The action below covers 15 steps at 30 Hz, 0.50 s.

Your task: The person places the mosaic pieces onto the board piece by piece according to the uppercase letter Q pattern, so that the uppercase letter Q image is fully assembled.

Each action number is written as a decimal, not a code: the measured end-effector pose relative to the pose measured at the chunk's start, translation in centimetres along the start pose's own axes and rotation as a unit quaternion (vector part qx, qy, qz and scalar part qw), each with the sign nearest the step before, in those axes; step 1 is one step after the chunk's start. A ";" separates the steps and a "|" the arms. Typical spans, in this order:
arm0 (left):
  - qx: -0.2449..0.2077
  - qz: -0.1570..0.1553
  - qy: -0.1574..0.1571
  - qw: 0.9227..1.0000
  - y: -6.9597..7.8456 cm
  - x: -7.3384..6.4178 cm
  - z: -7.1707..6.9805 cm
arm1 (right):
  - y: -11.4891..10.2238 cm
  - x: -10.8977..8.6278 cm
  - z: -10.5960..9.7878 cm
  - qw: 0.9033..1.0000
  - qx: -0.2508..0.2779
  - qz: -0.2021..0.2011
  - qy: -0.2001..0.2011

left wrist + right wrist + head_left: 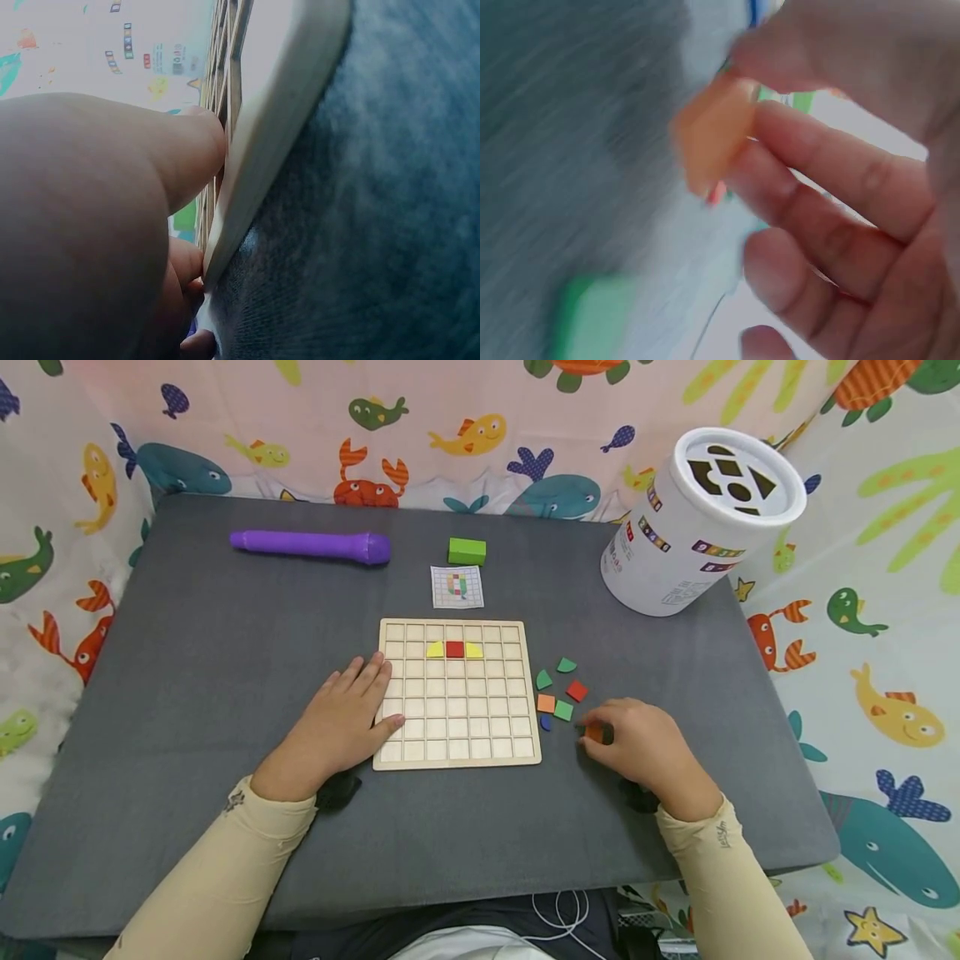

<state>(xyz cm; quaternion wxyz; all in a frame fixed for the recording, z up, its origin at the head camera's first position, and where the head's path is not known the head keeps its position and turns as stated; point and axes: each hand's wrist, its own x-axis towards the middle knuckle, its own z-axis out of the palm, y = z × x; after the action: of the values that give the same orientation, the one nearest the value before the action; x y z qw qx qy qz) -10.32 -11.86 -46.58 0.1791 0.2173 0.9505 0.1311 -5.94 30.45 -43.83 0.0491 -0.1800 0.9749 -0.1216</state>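
A pale wooden grid board (456,706) lies flat on the grey table. In one of its upper rows sit a red square tile (454,649) and two yellow tiles (435,650), one on either side. My left hand (337,718) rests along the board's left edge, fingers extended; in the left wrist view its thumb (191,154) lies over the rim. Right of the board, my right hand (645,739) pinches an orange tile (716,135) between thumb and fingers. Beside that hand lie loose tiles: green (563,710), red (577,691), orange (546,703) and blue (545,722).
Behind the board lies a small card (457,587) with a coloured grid pattern, a green block (467,551) just beyond it. A purple stick (311,546) lies back left. At back right stands a white bucket (660,543) with shaped holes in its lid. A blurred green piece (596,315) shows in the right wrist view.
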 end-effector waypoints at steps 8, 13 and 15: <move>-0.004 -0.007 0.001 1.000 0.0 -0.5 -0.2 | -2.7 4.6 0.4 0.997 -0.014 -0.060 0.037; -0.009 -0.004 0.000 1.000 0.1 -0.4 -0.3 | -3.3 6.2 0.9 0.998 -0.025 -0.046 0.039; -0.007 0.000 0.001 1.000 0.0 -0.3 -0.3 | -3.3 6.4 1.0 0.998 -0.029 -0.043 0.038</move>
<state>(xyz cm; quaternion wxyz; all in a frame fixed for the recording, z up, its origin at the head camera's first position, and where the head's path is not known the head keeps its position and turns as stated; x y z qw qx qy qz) -10.20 -12.00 -46.25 0.1798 0.2156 0.9499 0.1376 -10.62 24.93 -44.24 0.0021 -0.2183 0.9705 -0.1021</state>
